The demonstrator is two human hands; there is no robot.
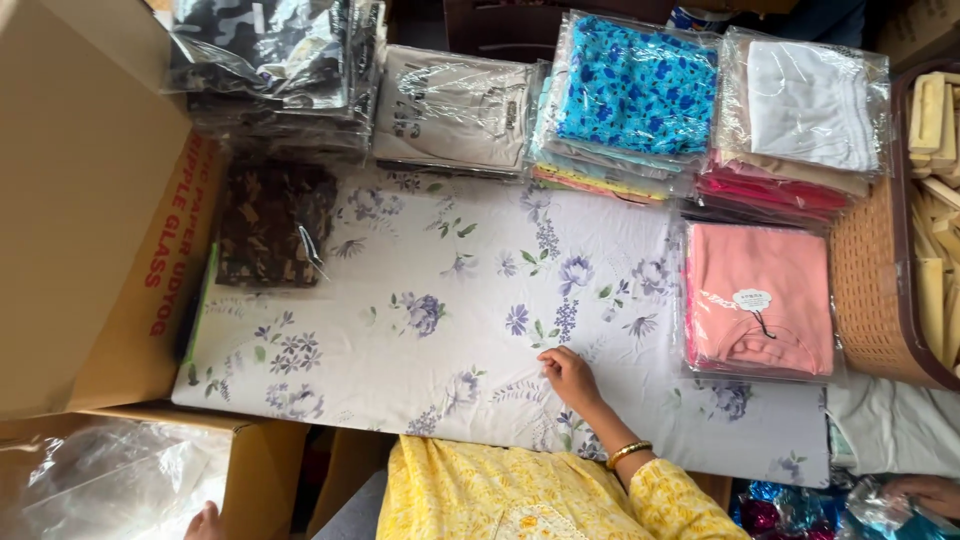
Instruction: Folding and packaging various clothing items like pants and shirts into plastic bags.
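One hand on the work: right hand (572, 378) rests on the floral sheet (440, 300), near its front edge and right of centre; fingers drawn together and lightly curled, tips on the cloth, nothing gripped that I can see; I read it as steadying or smoothing the sheet. Left hand (205, 520) barely shows at the lower edge beside the cardboard box (80, 200); fingers, cannot tell. Pink packet (760, 300) and camouflage packet (275, 225) lie singly on the sheet; bagged stacks (635, 85) line the far edge, probably sorted by kind; wicker basket (875, 290) at right.
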